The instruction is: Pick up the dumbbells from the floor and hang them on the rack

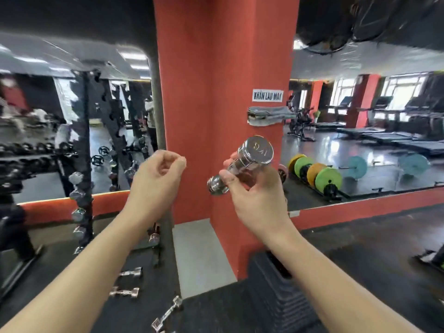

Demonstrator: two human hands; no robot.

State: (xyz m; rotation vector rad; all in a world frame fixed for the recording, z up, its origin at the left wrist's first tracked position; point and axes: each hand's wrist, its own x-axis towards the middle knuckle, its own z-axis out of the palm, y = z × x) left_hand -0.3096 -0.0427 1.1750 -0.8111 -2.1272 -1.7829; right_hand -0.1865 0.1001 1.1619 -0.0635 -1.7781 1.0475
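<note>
The right hand (252, 195) grips a small chrome dumbbell (257, 151) by its handle, with the fingers and the thumb curled around it. It is held up in front of the red pillar (216, 80). The long axis of the dumbbell is tilted: one head points down and to the left, away from the person, and the bigger-looking head points up and to the right, with its flat end face turned to the camera. The left hand (156, 181) is raised just beside it, with loosely curled fingers, and it holds nothing. The tall black rack (83, 131) stands well to the left in front of the mirror (43, 111), and several chrome dumbbells already lie in its notches. So the rack is on the far side of the left hand from the held dumbbell, and the left hand is the nearer one to it. In my judgement the right arm must carry the dumbbell across to the left, and the axis must be turned level so that the handle can sit in a free notch; which notches are free I cannot tell, because this part is blurred. Three more dumbbells (131, 272) lie on the dark floor below the left forearm, so the task seems only partly done.
</note>
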